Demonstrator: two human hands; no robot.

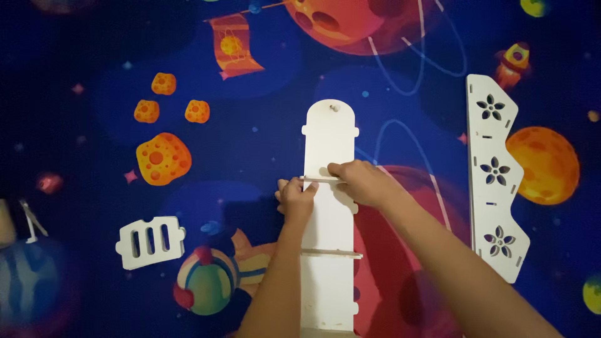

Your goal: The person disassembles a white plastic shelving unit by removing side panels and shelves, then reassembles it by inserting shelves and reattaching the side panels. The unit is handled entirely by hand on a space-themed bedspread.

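A long white board (329, 138) with a rounded top end lies flat on a space-patterned mat, running from the bottom edge up to the middle of the head view. Across it stands a thin white crosspiece (320, 180), edge up. My left hand (295, 199) grips its left end at the board's left edge. My right hand (363, 183) pinches the crosspiece from the right, fingers over its top. A second thin crosspiece (332, 253) stands in the board lower down, between my forearms.
A white side panel (494, 181) with flower cut-outs lies to the right. A small white slotted piece (151, 241) rests at the left. The dark blue mat (94, 125) with planets and rockets covers the whole floor.
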